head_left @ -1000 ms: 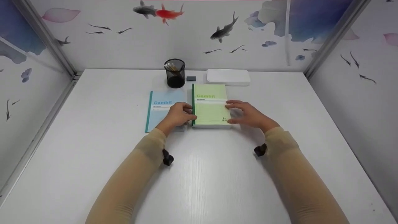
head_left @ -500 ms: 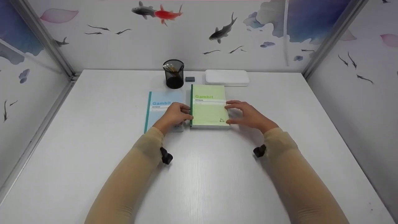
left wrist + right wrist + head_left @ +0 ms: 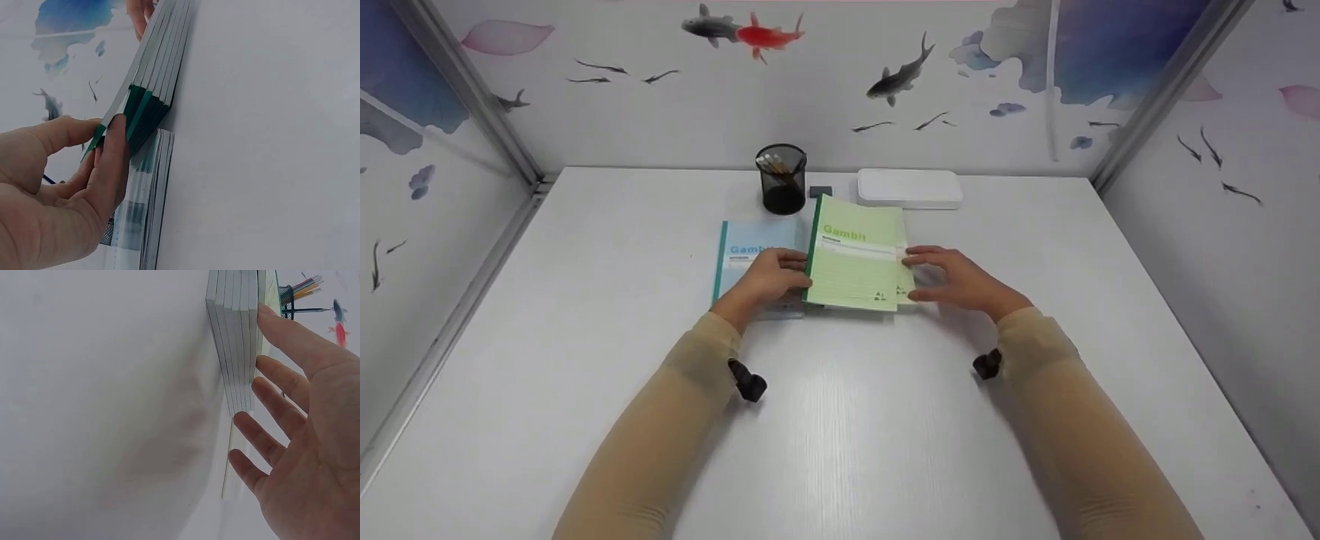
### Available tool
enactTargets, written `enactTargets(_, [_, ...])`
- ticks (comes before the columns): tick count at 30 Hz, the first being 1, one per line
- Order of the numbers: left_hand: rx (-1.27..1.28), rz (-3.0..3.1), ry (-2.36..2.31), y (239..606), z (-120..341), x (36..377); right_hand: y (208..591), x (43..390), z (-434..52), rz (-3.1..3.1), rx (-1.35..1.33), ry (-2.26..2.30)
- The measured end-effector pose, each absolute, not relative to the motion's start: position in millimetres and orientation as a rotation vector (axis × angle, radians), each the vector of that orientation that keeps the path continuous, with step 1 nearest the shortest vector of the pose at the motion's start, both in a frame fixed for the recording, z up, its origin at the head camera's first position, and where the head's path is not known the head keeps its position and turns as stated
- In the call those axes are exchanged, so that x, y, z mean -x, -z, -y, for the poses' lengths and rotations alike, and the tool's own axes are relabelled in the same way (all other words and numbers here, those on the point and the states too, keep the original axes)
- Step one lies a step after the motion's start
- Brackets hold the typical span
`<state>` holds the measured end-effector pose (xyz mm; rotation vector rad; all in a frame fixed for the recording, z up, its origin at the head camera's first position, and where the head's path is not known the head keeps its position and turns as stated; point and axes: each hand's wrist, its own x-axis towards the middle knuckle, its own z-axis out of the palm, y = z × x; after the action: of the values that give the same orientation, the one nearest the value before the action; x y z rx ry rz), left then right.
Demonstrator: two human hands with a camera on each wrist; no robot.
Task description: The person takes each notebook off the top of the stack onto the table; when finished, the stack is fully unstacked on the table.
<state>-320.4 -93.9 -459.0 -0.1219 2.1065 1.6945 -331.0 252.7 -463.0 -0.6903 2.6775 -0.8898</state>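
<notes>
1. A stack of green notebooks [image 3: 859, 255] is sat near the middle of the white tabletop [image 3: 840, 420], a bit toward the back, with "Gambit" printed on the top cover
2. The top green notebook [image 3: 851, 251] is lifted at its spine side and skewed a little off the rest of the pile, so it's tilted rather than lying flat
3. The left hand [image 3: 765, 277] is curled round the green spine of that top notebook; in the left wrist view the thumb and fingers [image 3: 112, 163] are seen pinching the spine edge, with the other dark green spines fanned just below
4. The right hand [image 3: 960, 277] is spread and relaxed, fingers straight, resting against the open page edge of the stack; nothing is gripped by it, and the right wrist view shows the fingertips [image 3: 275, 332] touching the page edges
5. A blue notebook [image 3: 742, 255], also marked "Gambit", is lying flat just left of the green stack, partly covered by the left hand
6. Behind the notebooks a black mesh pen cup [image 3: 781, 178] with pencils in it is stood upright, and a flat white box [image 3: 910, 187] is placed just to its right
7. A small dark block [image 3: 823, 192] is mostly hidden behind the raised cover, can't really be made out
8. Beige sleeves [image 3: 660, 435] are worn on both arms
</notes>
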Motion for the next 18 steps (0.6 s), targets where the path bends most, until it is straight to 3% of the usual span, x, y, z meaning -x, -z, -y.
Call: enactTargets(18, [0.291, -1.988, -1.784, 453.0, 156.2, 287.7, 460.9, 330.0, -251.8, -2.686, 0.676, 0.781])
